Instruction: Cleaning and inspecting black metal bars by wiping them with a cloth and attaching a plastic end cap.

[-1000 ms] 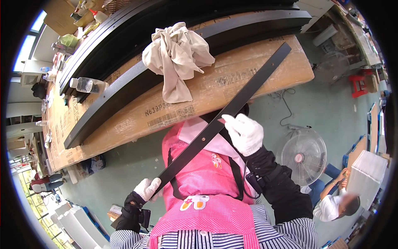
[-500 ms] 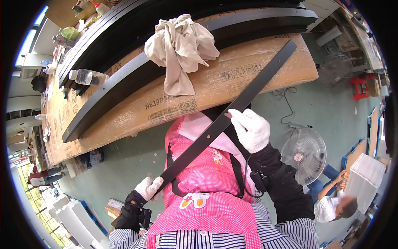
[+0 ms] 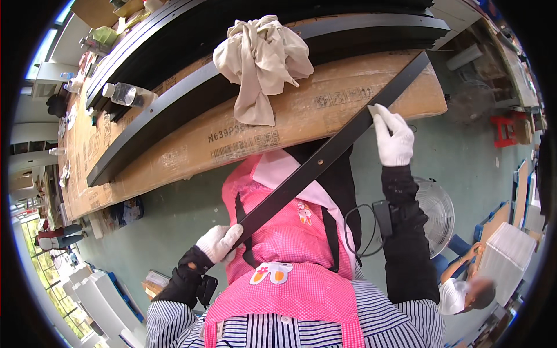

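A long flat black strip (image 3: 301,168) with a small hole slants from lower left to upper right before my pink apron. Its near end is gripped by my left hand (image 3: 219,242), in a white glove, thumb on top and fingers beneath. Farther up the strip, my right hand (image 3: 394,136), gloved too, pinches its edge between thumb and fingertips. The strip's far end lies over the right part of a cardboard-topped table (image 3: 174,174). A crumpled beige cloth (image 3: 258,64) rests on another black bar (image 3: 156,110) on that table.
More long black bars (image 3: 191,29) lie at the back of the table, beside a clear plastic bottle (image 3: 129,94). A floor fan (image 3: 435,217) stands at the right, with a seated person (image 3: 458,290) beyond it. A red stool (image 3: 503,131) is farther off.
My right hand has slid along the strip toward its far end. The strip has shifted slightly up and right, and my left hand has moved with it.
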`<action>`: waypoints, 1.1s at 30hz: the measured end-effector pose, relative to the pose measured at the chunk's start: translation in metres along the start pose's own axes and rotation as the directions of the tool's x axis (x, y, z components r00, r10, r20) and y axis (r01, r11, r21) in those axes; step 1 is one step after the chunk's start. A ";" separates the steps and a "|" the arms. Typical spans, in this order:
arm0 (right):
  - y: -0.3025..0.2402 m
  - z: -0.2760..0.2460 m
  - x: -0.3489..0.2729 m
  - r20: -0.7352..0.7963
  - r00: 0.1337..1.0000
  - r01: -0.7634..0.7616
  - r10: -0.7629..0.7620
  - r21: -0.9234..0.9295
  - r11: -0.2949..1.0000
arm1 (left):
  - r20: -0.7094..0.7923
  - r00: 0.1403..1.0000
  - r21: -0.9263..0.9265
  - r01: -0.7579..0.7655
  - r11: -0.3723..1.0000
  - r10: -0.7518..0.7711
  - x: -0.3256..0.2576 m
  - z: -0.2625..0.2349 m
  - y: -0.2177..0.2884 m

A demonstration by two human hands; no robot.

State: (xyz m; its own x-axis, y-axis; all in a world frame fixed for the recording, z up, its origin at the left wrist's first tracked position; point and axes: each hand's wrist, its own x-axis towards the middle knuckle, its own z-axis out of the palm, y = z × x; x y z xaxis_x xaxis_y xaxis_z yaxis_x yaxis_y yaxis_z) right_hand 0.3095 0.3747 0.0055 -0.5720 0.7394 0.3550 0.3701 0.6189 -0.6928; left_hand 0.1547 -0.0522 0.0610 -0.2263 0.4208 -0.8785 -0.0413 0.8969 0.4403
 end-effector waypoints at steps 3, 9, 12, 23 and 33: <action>-0.017 0.010 -0.017 0.052 0.996 0.069 -0.069 -0.012 0.998 | 0.059 0.997 0.007 0.051 0.999 -0.052 0.011 0.004 0.008; -0.093 0.014 -0.112 0.463 0.844 0.196 -0.271 0.204 0.959 | -0.007 1.000 0.049 -0.010 0.999 0.011 0.016 0.032 0.018; -0.079 0.011 -0.099 0.421 0.823 0.322 -0.382 0.209 0.923 | -0.051 0.997 0.086 -0.057 0.995 0.061 0.018 0.038 0.018; -0.088 0.006 -0.122 0.369 0.929 0.027 -0.042 0.045 0.999 | 0.003 1.000 0.018 0.007 1.000 -0.007 0.017 0.043 0.024; -0.092 0.008 -0.131 0.323 0.944 0.065 -0.072 0.032 0.997 | -0.013 1.000 -0.010 -0.029 1.000 0.029 0.021 0.044 0.022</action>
State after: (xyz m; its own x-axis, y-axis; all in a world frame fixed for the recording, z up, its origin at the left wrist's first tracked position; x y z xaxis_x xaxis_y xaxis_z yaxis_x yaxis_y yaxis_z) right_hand 0.3449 0.2188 0.0173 -0.8027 0.5677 0.1825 0.3082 0.6570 -0.6880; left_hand 0.1914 -0.0176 0.0439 -0.2403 0.4444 -0.8630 -0.0441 0.8831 0.4670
